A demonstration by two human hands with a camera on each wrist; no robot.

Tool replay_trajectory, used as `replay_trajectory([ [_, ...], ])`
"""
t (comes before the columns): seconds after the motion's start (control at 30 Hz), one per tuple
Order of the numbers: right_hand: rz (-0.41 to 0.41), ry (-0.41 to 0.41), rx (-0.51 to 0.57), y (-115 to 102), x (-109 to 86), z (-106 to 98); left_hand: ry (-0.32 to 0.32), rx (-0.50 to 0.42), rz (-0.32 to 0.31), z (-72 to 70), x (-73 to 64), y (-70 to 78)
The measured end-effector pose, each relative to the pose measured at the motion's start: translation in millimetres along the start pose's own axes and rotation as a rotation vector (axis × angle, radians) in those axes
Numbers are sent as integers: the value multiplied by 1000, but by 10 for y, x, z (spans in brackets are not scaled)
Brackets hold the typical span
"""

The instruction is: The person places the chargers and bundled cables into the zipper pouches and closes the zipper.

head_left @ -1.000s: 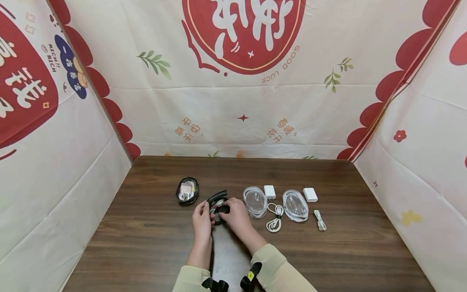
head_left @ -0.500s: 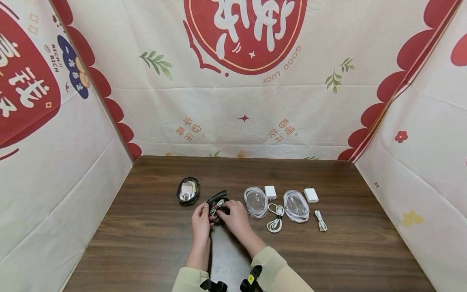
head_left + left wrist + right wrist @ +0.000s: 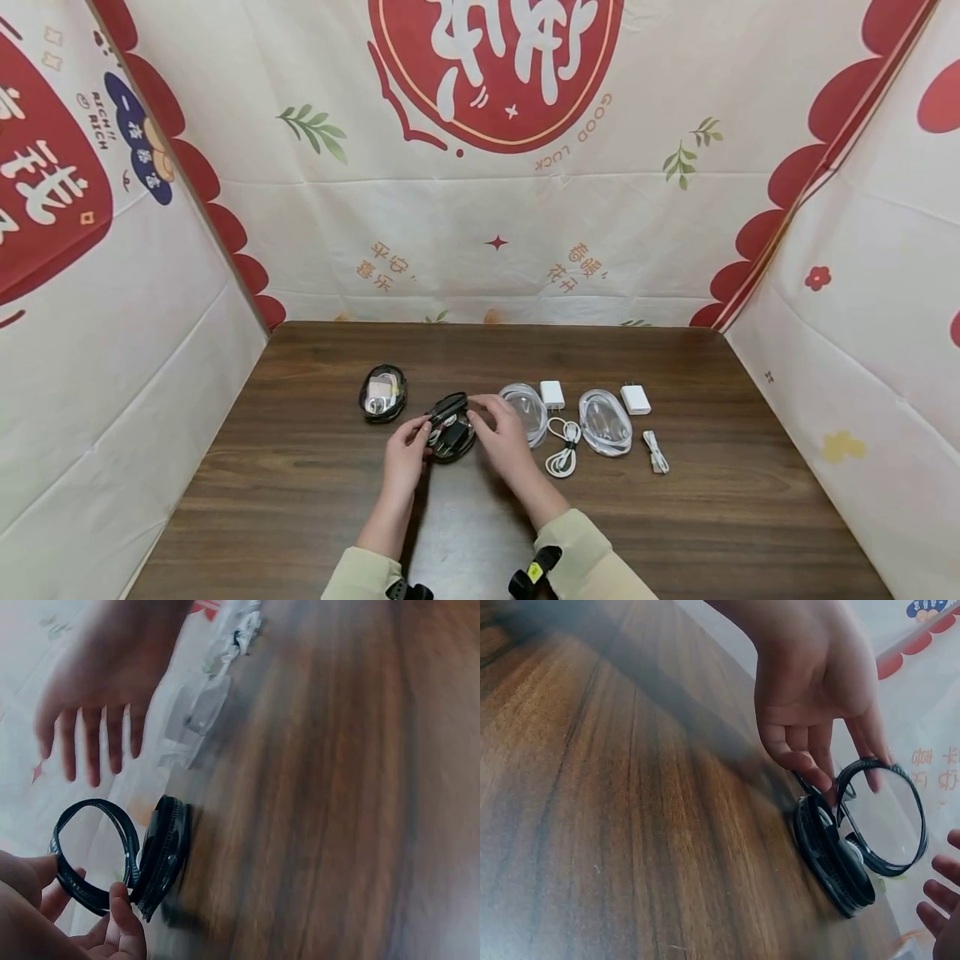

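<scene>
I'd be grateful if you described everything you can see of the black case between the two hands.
The black case is rounded, with a ridged, zip-like rim that looks like plastic or fabric. It is open: its lid, a black hoop with a seemingly see-through middle, stands raised. A dark block shows inside. The case rests on the table. The left hand pinches the lid; the right hand is beside it, apparently apart.
</scene>
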State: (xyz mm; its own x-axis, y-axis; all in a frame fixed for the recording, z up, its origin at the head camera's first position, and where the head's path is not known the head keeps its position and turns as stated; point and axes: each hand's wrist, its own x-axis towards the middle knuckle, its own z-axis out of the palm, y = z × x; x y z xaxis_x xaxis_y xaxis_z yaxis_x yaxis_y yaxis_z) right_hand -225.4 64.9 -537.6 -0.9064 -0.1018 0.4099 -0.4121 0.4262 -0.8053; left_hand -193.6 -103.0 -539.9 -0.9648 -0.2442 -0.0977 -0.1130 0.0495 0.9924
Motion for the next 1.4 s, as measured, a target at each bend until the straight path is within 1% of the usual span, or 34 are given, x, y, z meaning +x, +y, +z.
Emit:
replay_trajectory([
  [0.07,-25,-21,-34,3,11,6,-24,57,32,-9,9,0],
  [0.13,-24,-49,-58,1,23,19,-46,114,66,-11,19,-1],
  [0.2,10,-83,-67,1,40,40,-54,166,80,-10,28,-6],
  [0.37,149,-164,-120,9,94,113,-83,246,101,-11,49,-4],
  [0.4,170,-174,-137,13,107,129,-92,266,117,-14,55,-4],
  [0.47,196,-189,-162,19,131,158,-111,297,142,-20,70,-5],
  [0.53,209,-200,-172,21,148,178,-133,324,152,-27,82,-6],
  [0.6,214,-205,-170,25,153,193,-163,335,153,-33,99,-12],
  [0.67,224,-204,-160,31,146,201,-192,328,143,-41,120,-19],
  [0.77,223,-189,-156,48,130,209,-236,297,136,-59,155,-21],
  [0.87,221,-179,-156,64,110,211,-254,260,103,-85,188,-15],
  [0.97,219,-173,-147,73,86,209,-252,254,99,-115,221,-4],
  [1.03,217,-165,-139,73,65,204,-235,252,97,-131,242,3],
  [1.13,215,-151,-120,62,26,194,-210,257,114,-146,279,8],
  [1.3,217,-131,-97,36,-49,180,-171,255,103,-155,328,20],
  [1.4,236,-123,-63,25,-84,176,-151,283,97,-162,356,30],
])
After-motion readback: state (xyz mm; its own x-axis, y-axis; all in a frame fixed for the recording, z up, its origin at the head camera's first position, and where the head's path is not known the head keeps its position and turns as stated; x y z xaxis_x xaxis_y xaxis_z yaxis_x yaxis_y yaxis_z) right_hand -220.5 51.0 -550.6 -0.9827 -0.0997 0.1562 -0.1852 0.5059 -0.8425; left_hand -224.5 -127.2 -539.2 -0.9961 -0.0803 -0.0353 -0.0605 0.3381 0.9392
